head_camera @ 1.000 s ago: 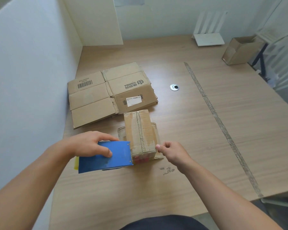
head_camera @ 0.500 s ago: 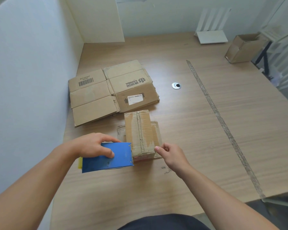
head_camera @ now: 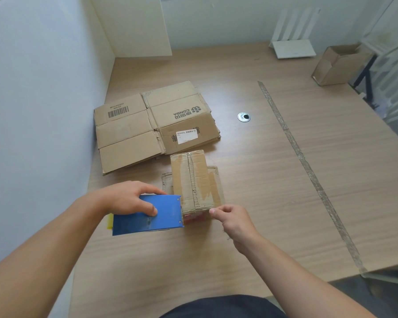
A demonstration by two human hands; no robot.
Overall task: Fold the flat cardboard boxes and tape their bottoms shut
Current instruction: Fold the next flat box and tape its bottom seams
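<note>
A small folded cardboard box (head_camera: 194, 180) stands upside down on the table, its bottom flaps closed and facing up, with old tape marks along the seam. My left hand (head_camera: 129, 198) grips a blue tape dispenser (head_camera: 147, 214), whose front end sits against the box's near left edge. My right hand (head_camera: 230, 220) pinches something thin at the box's near right corner; clear tape may be stretched there, but I cannot make it out. A stack of flat cardboard boxes (head_camera: 152, 125) lies behind the small box, by the left wall.
A wooden table (head_camera: 274, 191) with a strip of old tape (head_camera: 308, 171) running front to back and a metal cable hole (head_camera: 243, 117). An open cardboard box (head_camera: 338, 65) and a white stand (head_camera: 293, 48) sit at the far right. White walls close the left side.
My hands and the dispenser have barely shifted against the box. The view has tipped slightly, so everything sits a little lower in the frame.
</note>
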